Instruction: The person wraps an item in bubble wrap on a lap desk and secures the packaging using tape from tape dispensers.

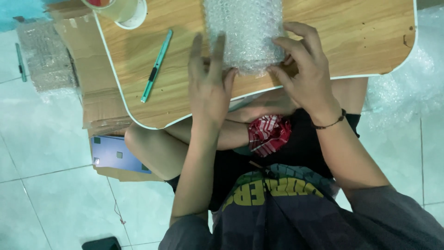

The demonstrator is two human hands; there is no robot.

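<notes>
A low wooden table (351,32) on a pale tiled floor (41,203).

The table has a light wood-grain top with a white rim and rounded corners, and it stands over the sitter's crossed legs. The floor is of large, glossy, whitish-green tiles with thin dark seams, lit evenly and softly with faint glare. Flattened brown cardboard (88,60) lies on the tiles to the left of the table, partly under its edge, with a blue sheet (113,155) just below it. A heap of clear bubble wrap (407,92) spreads on the floor to the right. A small black object (101,244) lies at the bottom edge.
</notes>
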